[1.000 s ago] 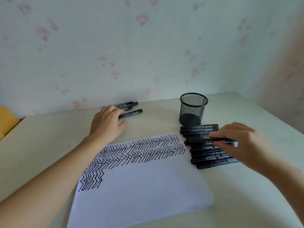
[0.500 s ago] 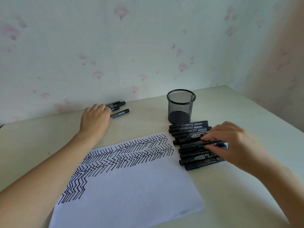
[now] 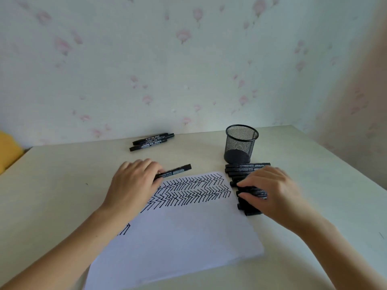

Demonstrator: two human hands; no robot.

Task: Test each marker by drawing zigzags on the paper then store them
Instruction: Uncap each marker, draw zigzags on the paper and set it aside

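A white paper [image 3: 188,237] with rows of black zigzags [image 3: 194,191] lies in the middle of the table. My left hand [image 3: 134,183] grips a capped black marker [image 3: 174,171] just beyond the paper's far left corner, and the marker sticks out to the right. My right hand [image 3: 272,191] rests on a row of several black markers [image 3: 247,167] right of the paper, its fingers curled round one marker [image 3: 256,192] of that row. Part of the row is hidden under this hand.
A black mesh pen cup [image 3: 240,144] stands upright just behind the marker row. Three more black markers [image 3: 150,141] lie near the wall at the back. A yellow object [image 3: 8,149] shows at the far left edge. The table [image 3: 62,185] is pale.
My left hand came back from the markers near the wall toward the paper with one marker in it. My right hand stayed on the marker row.
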